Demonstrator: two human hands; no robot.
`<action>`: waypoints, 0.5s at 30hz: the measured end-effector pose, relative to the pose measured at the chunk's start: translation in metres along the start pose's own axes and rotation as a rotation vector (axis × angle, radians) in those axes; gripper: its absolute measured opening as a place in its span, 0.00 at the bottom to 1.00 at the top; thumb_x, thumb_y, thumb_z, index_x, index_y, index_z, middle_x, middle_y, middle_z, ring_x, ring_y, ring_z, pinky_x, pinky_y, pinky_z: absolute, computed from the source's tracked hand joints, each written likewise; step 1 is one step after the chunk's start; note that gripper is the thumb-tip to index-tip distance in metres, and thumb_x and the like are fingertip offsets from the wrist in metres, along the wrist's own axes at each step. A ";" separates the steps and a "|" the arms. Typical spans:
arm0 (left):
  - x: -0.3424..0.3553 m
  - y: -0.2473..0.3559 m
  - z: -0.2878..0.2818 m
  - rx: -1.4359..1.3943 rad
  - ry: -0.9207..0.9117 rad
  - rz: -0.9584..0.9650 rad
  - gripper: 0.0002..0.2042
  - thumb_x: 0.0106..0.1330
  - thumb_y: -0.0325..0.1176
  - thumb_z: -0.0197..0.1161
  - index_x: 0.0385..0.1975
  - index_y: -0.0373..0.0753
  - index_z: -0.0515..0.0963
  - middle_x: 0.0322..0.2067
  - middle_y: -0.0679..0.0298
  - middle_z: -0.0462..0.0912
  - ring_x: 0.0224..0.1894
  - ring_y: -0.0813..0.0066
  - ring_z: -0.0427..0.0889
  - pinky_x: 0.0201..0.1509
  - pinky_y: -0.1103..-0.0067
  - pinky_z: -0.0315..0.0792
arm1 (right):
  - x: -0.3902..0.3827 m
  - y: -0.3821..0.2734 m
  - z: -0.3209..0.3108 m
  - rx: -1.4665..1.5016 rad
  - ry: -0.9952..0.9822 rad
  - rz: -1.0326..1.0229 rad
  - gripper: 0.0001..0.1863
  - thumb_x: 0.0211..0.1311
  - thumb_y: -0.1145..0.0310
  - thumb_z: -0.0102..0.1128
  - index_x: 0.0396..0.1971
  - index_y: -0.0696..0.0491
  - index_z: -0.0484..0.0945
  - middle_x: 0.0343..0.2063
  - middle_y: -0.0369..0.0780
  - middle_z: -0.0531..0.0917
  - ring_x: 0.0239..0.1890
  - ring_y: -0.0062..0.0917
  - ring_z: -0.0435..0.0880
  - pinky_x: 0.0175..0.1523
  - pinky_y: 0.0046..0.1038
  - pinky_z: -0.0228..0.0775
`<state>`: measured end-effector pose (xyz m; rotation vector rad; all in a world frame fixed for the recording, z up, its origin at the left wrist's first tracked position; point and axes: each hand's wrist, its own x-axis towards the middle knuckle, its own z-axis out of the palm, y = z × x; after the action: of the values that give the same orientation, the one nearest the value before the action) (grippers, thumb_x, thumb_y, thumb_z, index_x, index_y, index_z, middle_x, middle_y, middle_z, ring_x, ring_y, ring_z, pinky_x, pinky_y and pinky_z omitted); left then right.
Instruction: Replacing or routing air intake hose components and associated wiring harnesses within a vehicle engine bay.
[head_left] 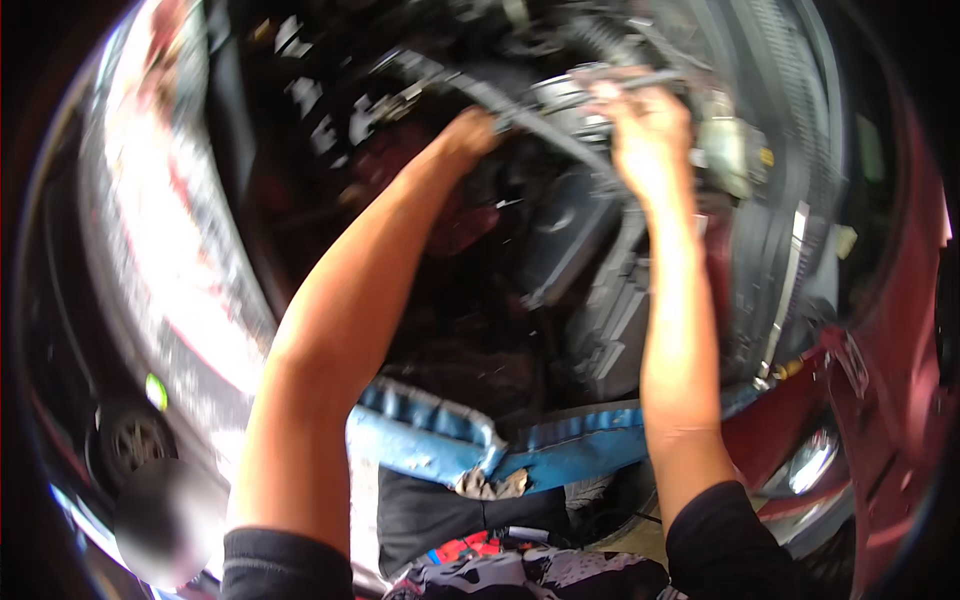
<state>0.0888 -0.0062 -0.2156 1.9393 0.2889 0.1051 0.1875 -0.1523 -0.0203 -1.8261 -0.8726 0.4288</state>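
Note:
Both my arms reach deep into a car's open engine bay, and the picture is smeared by motion. My left hand (470, 137) is beside a long grey hose or bar (555, 137) that slants across the bay; its fingers are mostly hidden. Farther right, my right hand (650, 120) is closed, its fingers curled at a pale metallic part (560, 95) that is too blurred to name. Below the hands lies a dark, box-like engine part (570, 230). A whitish plastic reservoir (725, 155) stands just right of my right hand.
A torn blue cover (420, 440) drapes over the near edge of the bay, against my body. The sunlit, worn front panel (165, 230) runs along the left. At right is dark red bodywork (890, 400). Another car's wheel (135, 445) shows at lower left.

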 end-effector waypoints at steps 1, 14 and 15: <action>-0.009 0.006 0.012 -0.470 -0.021 -0.195 0.20 0.66 0.46 0.53 0.45 0.34 0.78 0.46 0.59 0.79 0.46 0.67 0.76 0.52 0.71 0.69 | -0.008 -0.013 0.004 -0.400 0.097 0.181 0.19 0.56 0.53 0.65 0.26 0.57 0.82 0.21 0.41 0.83 0.25 0.23 0.83 0.32 0.28 0.73; -0.019 -0.069 -0.034 0.381 -0.047 0.534 0.23 0.71 0.45 0.44 0.60 0.39 0.66 0.52 0.47 0.75 0.56 0.49 0.72 0.60 0.67 0.67 | -0.010 -0.022 0.027 -0.283 0.210 -0.088 0.12 0.60 0.62 0.62 0.29 0.57 0.77 0.10 0.40 0.74 0.13 0.31 0.75 0.22 0.32 0.65; -0.020 -0.073 -0.037 0.309 -0.073 0.525 0.23 0.71 0.44 0.44 0.61 0.40 0.65 0.52 0.47 0.74 0.56 0.49 0.72 0.60 0.66 0.67 | -0.010 -0.022 0.027 -0.361 0.238 -0.156 0.14 0.62 0.60 0.60 0.29 0.58 0.75 0.12 0.43 0.75 0.16 0.37 0.77 0.24 0.35 0.66</action>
<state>0.0510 0.0480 -0.2683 2.2808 -0.2751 0.3496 0.1553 -0.1369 -0.0124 -2.0653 -0.9612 -0.0512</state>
